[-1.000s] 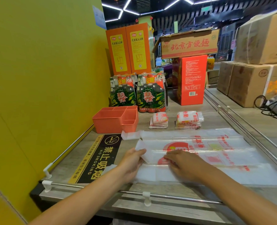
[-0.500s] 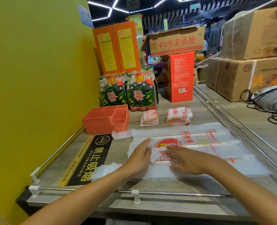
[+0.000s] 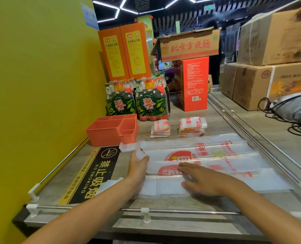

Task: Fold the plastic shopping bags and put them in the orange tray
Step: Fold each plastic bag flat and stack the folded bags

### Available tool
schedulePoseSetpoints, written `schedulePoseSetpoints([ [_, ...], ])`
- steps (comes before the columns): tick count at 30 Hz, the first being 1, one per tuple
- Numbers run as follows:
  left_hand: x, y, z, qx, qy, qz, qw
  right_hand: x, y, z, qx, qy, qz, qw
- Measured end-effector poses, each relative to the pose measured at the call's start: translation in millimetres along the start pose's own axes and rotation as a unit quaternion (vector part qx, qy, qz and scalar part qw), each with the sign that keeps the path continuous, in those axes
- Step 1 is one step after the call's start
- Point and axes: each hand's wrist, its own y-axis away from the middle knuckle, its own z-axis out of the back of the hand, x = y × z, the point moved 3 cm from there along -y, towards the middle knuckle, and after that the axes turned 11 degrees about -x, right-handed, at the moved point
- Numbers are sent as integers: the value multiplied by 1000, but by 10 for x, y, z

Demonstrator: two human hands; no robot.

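Over the preceding second the left hand [image 3: 138, 163] had carried the pinched corner of the top plastic bag [image 3: 207, 161] away from the person toward the far edge of the counter [image 3: 177, 224], while the right hand [image 3: 201, 182], fingers flat and released, pressed the bag's near strip. The lengthwise fold was judged under way. The orange tray [image 3: 111, 131] stood beyond to the left, holding no bags.

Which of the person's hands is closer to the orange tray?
Left. The left hand grips the plastic bag's end just in front of the orange tray; the right hand lies flat on the bag, farther right and nearer the person.
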Motion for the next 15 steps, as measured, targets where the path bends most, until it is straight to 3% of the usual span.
schedulePoseSetpoints([
  [10, 53, -7, -80, 24, -29, 4, 999, 28, 8, -16, -10, 8, 4, 1000],
  [15, 18, 2, -47, 3, 16, 1, 1000, 326, -104, 51, -6, 39, 84, 996],
])
